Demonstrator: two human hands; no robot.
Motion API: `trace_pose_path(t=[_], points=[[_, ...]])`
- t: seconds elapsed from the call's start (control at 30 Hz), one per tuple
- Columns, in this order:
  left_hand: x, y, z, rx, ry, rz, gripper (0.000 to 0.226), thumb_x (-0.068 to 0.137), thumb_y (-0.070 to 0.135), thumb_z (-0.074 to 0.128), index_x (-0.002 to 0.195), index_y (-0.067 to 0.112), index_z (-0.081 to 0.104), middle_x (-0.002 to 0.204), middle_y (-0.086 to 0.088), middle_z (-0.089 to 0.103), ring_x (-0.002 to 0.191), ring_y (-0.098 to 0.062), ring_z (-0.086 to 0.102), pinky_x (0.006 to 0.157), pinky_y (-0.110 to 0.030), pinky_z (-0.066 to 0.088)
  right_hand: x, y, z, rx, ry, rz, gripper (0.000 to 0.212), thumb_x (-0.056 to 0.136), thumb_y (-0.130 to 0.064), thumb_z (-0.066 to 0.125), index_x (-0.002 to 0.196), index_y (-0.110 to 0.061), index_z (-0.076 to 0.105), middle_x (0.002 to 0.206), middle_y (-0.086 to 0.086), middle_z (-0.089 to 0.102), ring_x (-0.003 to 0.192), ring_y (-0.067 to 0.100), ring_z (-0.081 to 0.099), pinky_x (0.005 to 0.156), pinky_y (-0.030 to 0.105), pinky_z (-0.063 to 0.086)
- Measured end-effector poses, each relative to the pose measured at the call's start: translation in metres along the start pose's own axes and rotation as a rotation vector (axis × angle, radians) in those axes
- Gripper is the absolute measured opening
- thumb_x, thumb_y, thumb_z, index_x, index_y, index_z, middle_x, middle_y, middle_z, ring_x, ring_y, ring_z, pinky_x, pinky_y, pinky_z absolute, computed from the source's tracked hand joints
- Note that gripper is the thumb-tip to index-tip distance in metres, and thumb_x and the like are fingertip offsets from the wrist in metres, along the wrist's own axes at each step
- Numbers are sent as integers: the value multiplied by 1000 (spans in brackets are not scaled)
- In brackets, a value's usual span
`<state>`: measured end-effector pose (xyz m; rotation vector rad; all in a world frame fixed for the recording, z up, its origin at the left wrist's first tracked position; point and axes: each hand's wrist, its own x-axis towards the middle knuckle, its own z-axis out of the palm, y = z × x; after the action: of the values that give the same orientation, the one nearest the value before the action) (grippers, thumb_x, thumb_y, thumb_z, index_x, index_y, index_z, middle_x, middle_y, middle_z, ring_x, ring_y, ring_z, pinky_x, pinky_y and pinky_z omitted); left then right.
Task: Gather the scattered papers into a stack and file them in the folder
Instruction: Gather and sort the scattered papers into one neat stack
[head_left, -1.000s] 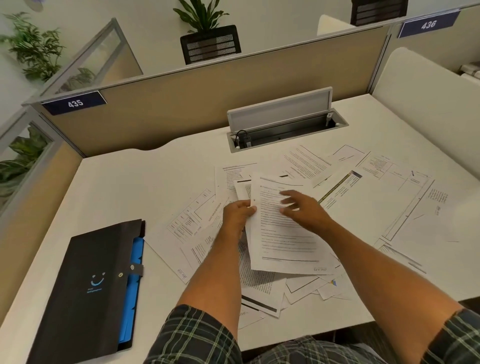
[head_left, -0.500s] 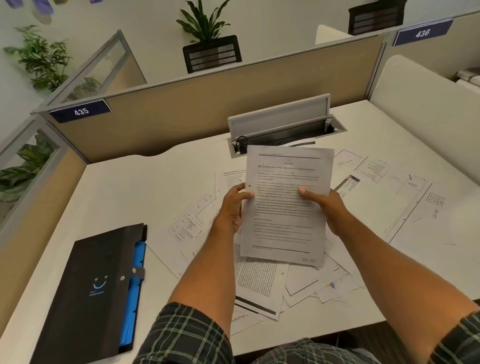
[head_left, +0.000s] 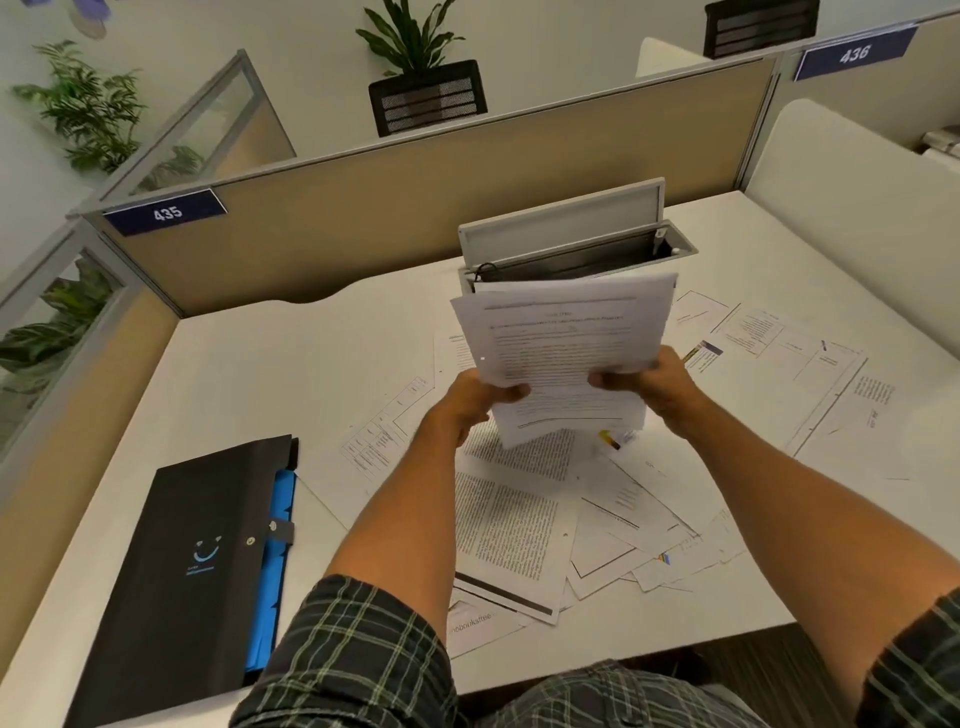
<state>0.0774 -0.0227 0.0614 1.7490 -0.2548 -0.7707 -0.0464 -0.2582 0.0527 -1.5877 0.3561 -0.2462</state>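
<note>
Left hand (head_left: 470, 402) and right hand (head_left: 657, 387) grip a few printed white sheets (head_left: 563, 343) above the white counter (head_left: 260, 384). Loose printed papers (head_left: 519, 519) litter it beside a closed black folder (head_left: 192, 566). Tan cubicle partitions (head_left: 363, 208) and potted plants (head_left: 410, 36) ring it.

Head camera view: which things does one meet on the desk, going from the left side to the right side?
Black folder → left hand → held sheets → right hand → loose papers lying flat at the far right of the desk.

Your held sheets (head_left: 561, 338) are hiding part of the cable tray (head_left: 571, 260); their print is blurring, and the folder's (head_left: 197, 571) lower corner is running off-frame.
</note>
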Motion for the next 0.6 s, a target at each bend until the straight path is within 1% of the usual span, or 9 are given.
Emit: trace_pose_path(t=[0.07, 0.13, 0.2, 0.23, 0.27, 0.3, 0.37, 0.47, 0.6], points=[[-4, -10, -3, 90, 38, 1, 34, 80, 33, 82, 110, 24, 68, 115, 0, 71, 110, -25, 63, 95, -49, 49, -4, 10, -1, 5, 29, 11, 52, 66, -26, 91, 114, -15, 72, 115, 11, 73, 110, 31, 70, 89, 50, 61], [-5, -23, -6, 262, 207, 9, 33, 87, 34, 78, 111, 13, 71, 118, -6, 71, 111, -27, 65, 103, -50, 50, -5, 13, 0, 15, 141, 21, 33, 72, -25, 88, 102, -23, 72, 106, 3, 74, 99, 21, 72, 83, 44, 62], [-8, -40, -9, 527, 421, -67, 48, 87, 45, 76, 121, 12, 67, 127, -8, 67, 120, -29, 61, 106, -49, 47, -4, 17, -3, 31, 286, 34, 25, 77, -26, 88, 95, -29, 70, 97, -9, 74, 87, 10, 72, 76, 35, 63], [-11, -45, -9, 639, 490, -143, 57, 85, 53, 75, 125, 13, 64, 131, -8, 64, 123, -30, 58, 107, -50, 44, -4, 21, -6, 45, 354, 42, 25, 78, -27, 89, 95, -27, 71, 96, -10, 74, 85, 9, 73, 76, 34, 62], [-14, -50, -9, 732, 511, -237, 69, 81, 61, 75, 129, 14, 61, 135, -10, 60, 127, -33, 55, 108, -52, 40, -4, 25, -10, 39, 414, 55, 26, 79, -27, 89, 99, -23, 72, 98, -7, 75, 87, 13, 73, 77, 35, 62], [-17, -53, -8, 815, 492, -330, 80, 76, 67, 76, 133, 14, 57, 140, -13, 55, 132, -36, 51, 109, -55, 37, -5, 29, -14, 0, 463, 66, 30, 80, -26, 88, 105, -17, 73, 101, 0, 75, 91, 19, 73, 81, 39, 61], [-21, -61, -6, 940, 434, -453, 95, 69, 72, 79, 138, 13, 50, 147, -15, 45, 138, -38, 43, 112, -57, 33, -10, 38, -23, -137, 490, 85, 40, 84, -26, 84, 117, -7, 72, 109, 10, 75, 98, 31, 73, 88, 45, 60], [-23, -71, -3, 994, 444, -475, 93, 68, 68, 82, 136, 14, 49, 146, -15, 44, 136, -36, 43, 110, -56, 34, -20, 52, -33, -286, 454, 119, 43, 89, -26, 79, 125, -5, 68, 112, 11, 73, 99, 33, 70, 90, 45, 58], [-19, -70, -3, 951, 465, -499, 95, 66, 64, 86, 136, 13, 47, 146, -17, 44, 137, -36, 43, 111, -55, 35, -28, 68, -39, -504, 390, 255, 33, 95, -23, 69, 124, -7, 67, 115, 17, 72, 93, 31, 64, 84, 42, 55]])
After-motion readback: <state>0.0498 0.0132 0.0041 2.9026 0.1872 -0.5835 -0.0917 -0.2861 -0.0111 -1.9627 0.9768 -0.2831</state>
